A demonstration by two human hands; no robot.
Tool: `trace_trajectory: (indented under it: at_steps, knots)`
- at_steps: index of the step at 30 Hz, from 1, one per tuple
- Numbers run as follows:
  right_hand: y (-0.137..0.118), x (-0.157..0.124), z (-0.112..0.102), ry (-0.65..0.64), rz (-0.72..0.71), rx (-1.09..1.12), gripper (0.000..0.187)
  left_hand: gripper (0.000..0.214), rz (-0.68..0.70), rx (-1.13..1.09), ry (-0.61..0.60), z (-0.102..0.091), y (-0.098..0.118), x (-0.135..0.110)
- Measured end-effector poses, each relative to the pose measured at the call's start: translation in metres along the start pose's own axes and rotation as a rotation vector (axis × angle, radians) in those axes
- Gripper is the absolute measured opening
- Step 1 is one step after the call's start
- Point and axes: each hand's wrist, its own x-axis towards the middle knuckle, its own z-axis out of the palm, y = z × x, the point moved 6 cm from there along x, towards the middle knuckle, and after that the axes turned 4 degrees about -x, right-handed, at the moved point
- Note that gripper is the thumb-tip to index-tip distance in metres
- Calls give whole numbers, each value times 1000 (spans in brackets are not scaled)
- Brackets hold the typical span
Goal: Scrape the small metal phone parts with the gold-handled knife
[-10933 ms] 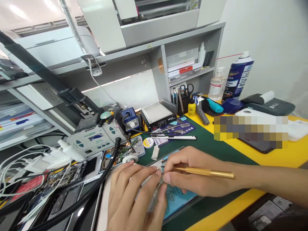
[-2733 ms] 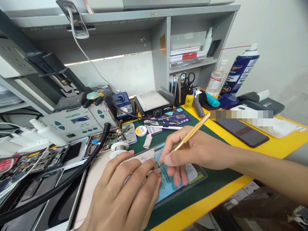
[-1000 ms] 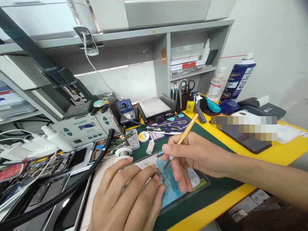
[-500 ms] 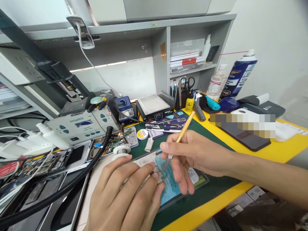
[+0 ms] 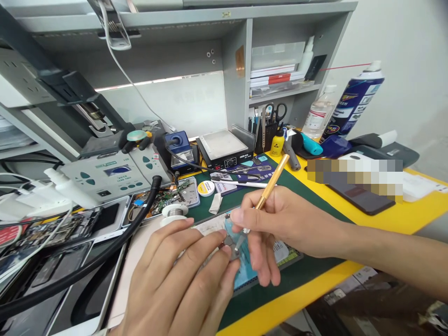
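Observation:
My right hand grips a gold-handled blade tool like a pen, its tip pointing down at a small metal part. My left hand lies over the blue work pad, its fingertips pinching and steadying that small part. Both hands meet over the pad near the front edge of the green mat. What lies beneath my left palm is hidden.
A soldering station, blue solder stand and hot plate stand behind. An opened phone, a solder tin, a black hose, a dark phone and a spray can lie around.
Over the last second the tool's tip has dropped closer to the small part at my left fingertips. The view has shifted slightly; my left hand has stayed on the pad.

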Motion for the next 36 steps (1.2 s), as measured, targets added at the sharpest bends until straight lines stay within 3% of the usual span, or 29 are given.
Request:
trace_trajectory:
  at_steps: [11,17,19,23,29,36]
  knots:
    - [-2,-2,-2,101,-16,-56,32,18,-8,-12,-1,-2,2,2]
    - [-17,-7,-15,348,-176,-227,33,16,-34,-39,1,-2,-3,3]
    - [-21,-8,-19,378,-210,-254,32,15,-39,-37,-54,3,-7,3]
    - [-20,-3,-22,319,-168,-235,29,9,-76,-51,-186,14,-16,1]
    - [-12,1,-20,221,-94,-151,14,8,-138,-111,-246,14,-21,1]
    - [-4,0,-8,175,-21,-263,20,12,-154,-133,-287,13,-22,1]
